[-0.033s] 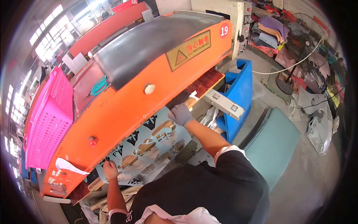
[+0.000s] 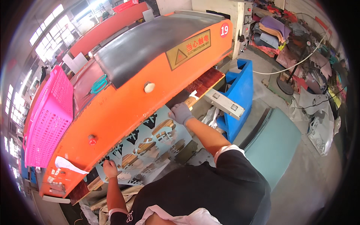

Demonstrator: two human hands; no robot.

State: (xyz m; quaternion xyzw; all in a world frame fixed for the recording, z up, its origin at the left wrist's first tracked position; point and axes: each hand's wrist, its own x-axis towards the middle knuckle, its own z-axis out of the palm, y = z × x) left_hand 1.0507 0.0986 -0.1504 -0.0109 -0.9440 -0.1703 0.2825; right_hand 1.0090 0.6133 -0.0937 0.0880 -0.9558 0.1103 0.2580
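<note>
A pale blue sheet [image 2: 150, 159] full of cut-out shapes hangs out from under the orange press [image 2: 123, 116], wood and dark pieces showing through its holes. My bare left hand [image 2: 110, 169] is closed at the sheet's left corner, close below the press's front edge; a small dark bit shows by the fingers. My right hand [image 2: 181, 113], in a grey glove, has its fingers bent over the sheet's far right corner. Beneath the press, part of the dark red board [image 2: 206, 81] shows to the right of that hand.
Turquoise-handled scissors [image 2: 99, 84] and a pink basket [image 2: 52, 116] are on the machine's left. A metal bracket [image 2: 225, 103] juts out beside a blue stand [image 2: 240, 93]. Stacked grey-green sheets [image 2: 275, 146] lie at my right, with heaped scraps [image 2: 273, 32] behind.
</note>
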